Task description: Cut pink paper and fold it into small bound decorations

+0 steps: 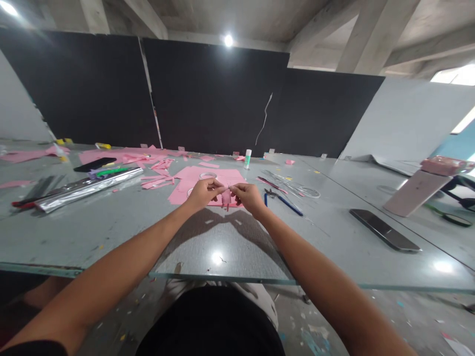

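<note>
My left hand (pixel 205 194) and my right hand (pixel 249 198) meet in front of me over the table, both with thumb and fingers pinched together. A small folded piece of pink paper (pixel 226 198) hangs between them, gripped at its top edge. Something thin, perhaps wire, shows at the fingertips but is too small to make out. Behind and beneath the hands lie pink paper sheets (pixel 232 175), with a ring of coiled wire (pixel 208 175) on them. Blue-handled pliers (pixel 289 203) rest to the right of my right hand.
A glue stick (pixel 248 157) stands behind the sheets. Right are loose wires (pixel 309 192), a phone (pixel 384 230) and a tilted pink bottle (pixel 408 190). Left lie a foil roll (pixel 89 190), a black phone-like slab (pixel 95 164) and pink scraps (pixel 159 179). Black panels (pixel 215 99) rise behind.
</note>
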The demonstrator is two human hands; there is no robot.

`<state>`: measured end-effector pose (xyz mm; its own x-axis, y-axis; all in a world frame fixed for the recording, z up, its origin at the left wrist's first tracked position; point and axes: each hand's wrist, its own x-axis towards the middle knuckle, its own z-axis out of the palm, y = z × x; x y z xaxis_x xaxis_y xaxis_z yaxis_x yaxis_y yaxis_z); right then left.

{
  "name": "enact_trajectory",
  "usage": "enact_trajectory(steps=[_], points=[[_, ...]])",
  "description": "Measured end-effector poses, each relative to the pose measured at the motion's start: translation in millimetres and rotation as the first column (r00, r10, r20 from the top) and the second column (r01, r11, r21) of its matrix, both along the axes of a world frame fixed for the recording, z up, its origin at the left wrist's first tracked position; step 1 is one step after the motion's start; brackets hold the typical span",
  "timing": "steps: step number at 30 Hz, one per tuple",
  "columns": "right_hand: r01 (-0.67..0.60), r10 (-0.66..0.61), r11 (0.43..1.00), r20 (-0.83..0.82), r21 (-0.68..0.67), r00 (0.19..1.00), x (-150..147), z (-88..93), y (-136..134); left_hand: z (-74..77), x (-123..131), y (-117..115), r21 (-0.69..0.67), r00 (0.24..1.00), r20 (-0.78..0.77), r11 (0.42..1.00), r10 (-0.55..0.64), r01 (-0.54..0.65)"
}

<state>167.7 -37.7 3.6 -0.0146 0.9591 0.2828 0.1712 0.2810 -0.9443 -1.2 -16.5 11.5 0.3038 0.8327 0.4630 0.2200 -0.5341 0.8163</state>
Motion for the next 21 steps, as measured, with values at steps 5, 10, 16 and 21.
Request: enact_trajectory(steps=[5,10,16,21], points=[[-0.028,0.040,0.992,0.098,-0.122,0.994,4,-3.5,0,6.5,-25,21,0.204,0.926,-0.177,0.933,0.332,-0.296],[-0.100,0.132,0.987,0.269,-0.127,0.954,-2,-10.1,-4,4.3,-42,28,0.196,0.700,-0.534,0.875,0.474,-0.443],[-0.015,-0.008,1.000,0.706,0.027,0.709,0,-10.0,-6,0.9,-43,22,0.185,0.564,-0.731,0.908,0.383,-0.377],[0.051,-0.075,0.997,0.739,0.055,0.669,4,-8.0,-5,-0.5,-48,24,0.220,0.454,-0.815,0.917,0.360,-0.332]])
